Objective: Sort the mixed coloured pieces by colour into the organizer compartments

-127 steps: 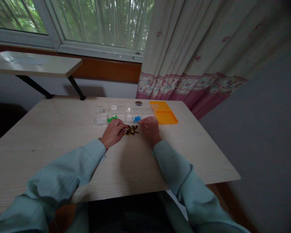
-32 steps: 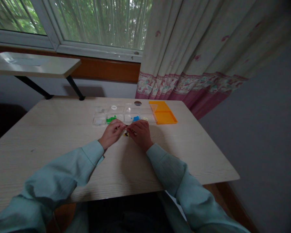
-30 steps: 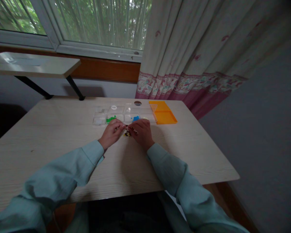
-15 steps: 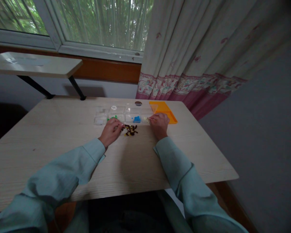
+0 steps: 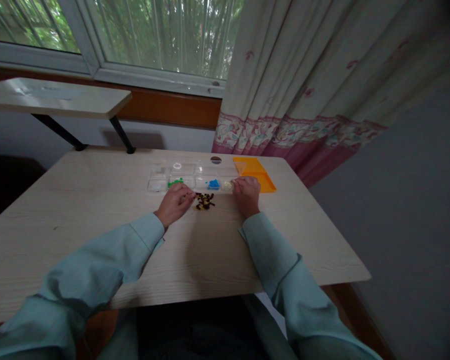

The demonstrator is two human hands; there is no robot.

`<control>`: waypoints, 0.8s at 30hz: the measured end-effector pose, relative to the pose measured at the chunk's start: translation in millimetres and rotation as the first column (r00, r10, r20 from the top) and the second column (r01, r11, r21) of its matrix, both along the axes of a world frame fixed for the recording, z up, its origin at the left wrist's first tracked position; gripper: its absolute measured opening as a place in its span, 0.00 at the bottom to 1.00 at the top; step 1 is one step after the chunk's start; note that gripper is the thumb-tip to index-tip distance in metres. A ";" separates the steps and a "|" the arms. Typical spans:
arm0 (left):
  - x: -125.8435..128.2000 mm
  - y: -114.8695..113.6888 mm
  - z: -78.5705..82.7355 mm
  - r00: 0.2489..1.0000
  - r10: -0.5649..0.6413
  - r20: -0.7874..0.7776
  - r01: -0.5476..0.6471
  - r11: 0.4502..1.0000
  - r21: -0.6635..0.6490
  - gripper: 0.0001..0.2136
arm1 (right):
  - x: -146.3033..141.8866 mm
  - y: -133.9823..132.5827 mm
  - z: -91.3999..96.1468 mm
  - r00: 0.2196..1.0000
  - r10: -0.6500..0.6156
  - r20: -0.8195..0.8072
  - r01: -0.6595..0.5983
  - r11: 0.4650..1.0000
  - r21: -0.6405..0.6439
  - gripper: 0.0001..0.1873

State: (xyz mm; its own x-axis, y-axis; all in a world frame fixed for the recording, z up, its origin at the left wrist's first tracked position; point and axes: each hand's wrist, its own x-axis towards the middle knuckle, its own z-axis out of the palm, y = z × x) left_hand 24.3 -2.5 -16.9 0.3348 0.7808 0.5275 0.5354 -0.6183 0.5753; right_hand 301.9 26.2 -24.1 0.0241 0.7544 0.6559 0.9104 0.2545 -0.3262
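My left hand [image 5: 175, 204] is closed in a pinch at the left edge of a small pile of dark brown and yellow pieces [image 5: 204, 201]. What its fingertips hold, if anything, is too small to make out. My right hand [image 5: 247, 194] pinches over the right end of a clear compartment box [image 5: 195, 176], beside a compartment with pale pieces [image 5: 227, 185]. Whatever sits between those fingers is hidden. Blue pieces [image 5: 213, 184] lie in a middle compartment. Green pieces [image 5: 176, 182] are in one further left, just beyond my left hand.
An orange two-part tray [image 5: 263, 181] lies right of the clear box, partly behind my right hand. At the back left, a raised shelf [image 5: 97, 102] stands on black legs over the table [image 5: 97, 210]. A curtain [image 5: 285, 100] hangs beyond the far edge.
The view has shifted slightly. My left hand has edged right, closer to the brown and yellow pile, and more green pieces show. My right hand stays over the box's right end.
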 end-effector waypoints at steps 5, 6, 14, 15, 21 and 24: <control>1.6 -6.6 6.1 0.977 -0.107 -0.187 0.115 0.993 0.032 0.11 | -14.7 -9.2 7.8 0.996 0.093 0.010 -0.093 0.995 0.039 0.14; 2.0 -8.0 7.3 0.967 -0.119 -0.224 0.130 0.991 0.033 0.12 | -18.6 -11.3 9.6 0.992 0.123 0.013 -0.123 0.992 0.041 0.14; 1.2 -8.5 6.1 0.945 -0.069 -0.321 0.085 0.996 0.037 0.08 | -31.4 -19.6 16.7 0.881 0.470 0.051 -0.463 0.880 -0.109 0.08; 1.0 -8.2 5.6 0.944 -0.063 -0.324 0.080 0.996 0.040 0.08 | -31.0 -19.9 16.7 0.838 0.542 0.064 -0.528 0.835 -0.151 0.07; 1.1 -7.5 4.4 0.947 -0.031 -0.320 0.052 0.997 0.056 0.10 | -34.2 -22.5 15.4 0.738 0.667 0.098 -0.624 0.731 -0.277 0.08; 0.4 -7.0 3.6 0.949 -0.036 -0.312 0.056 0.997 0.056 0.11 | -38.2 -22.6 12.8 0.764 0.637 0.104 -0.602 0.762 -0.240 0.05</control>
State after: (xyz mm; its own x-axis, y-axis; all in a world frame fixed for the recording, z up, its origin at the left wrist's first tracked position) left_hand 24.7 -9.6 -13.3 0.5249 0.7287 0.4398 0.6513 -0.6766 0.3436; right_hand 263.7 3.7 -11.3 -0.5878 0.6692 0.4546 0.6183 0.7340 -0.2811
